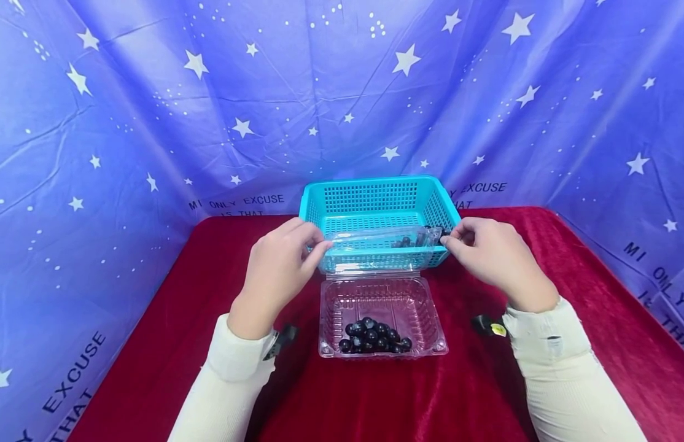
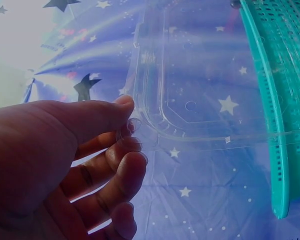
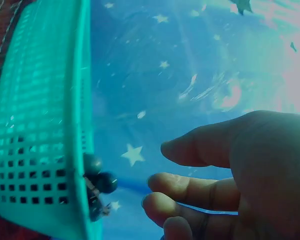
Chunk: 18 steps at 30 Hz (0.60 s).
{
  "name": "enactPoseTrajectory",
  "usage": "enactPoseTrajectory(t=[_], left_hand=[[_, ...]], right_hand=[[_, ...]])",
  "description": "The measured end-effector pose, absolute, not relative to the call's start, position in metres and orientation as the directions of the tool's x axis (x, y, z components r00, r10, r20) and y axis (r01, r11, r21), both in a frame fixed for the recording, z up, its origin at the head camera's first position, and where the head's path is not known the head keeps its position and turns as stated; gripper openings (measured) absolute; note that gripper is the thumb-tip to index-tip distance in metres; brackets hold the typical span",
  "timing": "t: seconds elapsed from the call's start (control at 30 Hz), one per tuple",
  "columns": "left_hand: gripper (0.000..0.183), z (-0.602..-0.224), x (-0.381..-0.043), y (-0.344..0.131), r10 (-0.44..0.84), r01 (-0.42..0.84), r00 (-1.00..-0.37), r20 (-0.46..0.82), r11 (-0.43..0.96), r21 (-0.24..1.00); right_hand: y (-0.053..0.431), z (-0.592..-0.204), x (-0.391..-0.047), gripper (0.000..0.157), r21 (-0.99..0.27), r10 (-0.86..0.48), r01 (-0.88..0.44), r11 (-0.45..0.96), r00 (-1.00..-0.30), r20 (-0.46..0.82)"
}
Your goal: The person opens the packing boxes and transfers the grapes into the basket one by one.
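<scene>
A clear plastic clamshell box lies opened on the table, with a bunch of dark grapes at the near end of its base. Its hinged lid is raised against the near side of a turquoise basket. My left hand pinches the lid's corner tab between thumb and fingers. My right hand is by the lid's right corner, thumb and fingers apart in the right wrist view, with nothing visible between them. More dark grapes are at the basket's right end, partly seen through the lid.
A dark red velvet cloth covers the table. Blue star-printed fabric hangs behind and at both sides. The basket stands near the table's back edge, directly behind the box. Each wrist wears a small black camera.
</scene>
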<state>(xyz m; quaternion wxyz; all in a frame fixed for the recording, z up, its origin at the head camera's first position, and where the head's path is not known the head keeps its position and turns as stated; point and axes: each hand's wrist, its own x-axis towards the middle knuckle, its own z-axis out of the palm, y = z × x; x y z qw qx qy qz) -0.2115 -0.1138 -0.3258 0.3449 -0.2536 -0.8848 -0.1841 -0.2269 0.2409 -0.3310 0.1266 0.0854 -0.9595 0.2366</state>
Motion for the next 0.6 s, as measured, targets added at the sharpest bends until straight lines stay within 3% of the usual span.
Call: enactPoseTrajectory(t=[0.6], left_hand=[[0.016, -0.326, -0.212, -0.114, 0.318, 0.575, -0.633, 0.706, 0.804, 0.153]], right_hand=[[0.207, -0.316, -0.195, 0.013, -0.358, -0.278, -0.336, 0.871, -0.939, 0.203]])
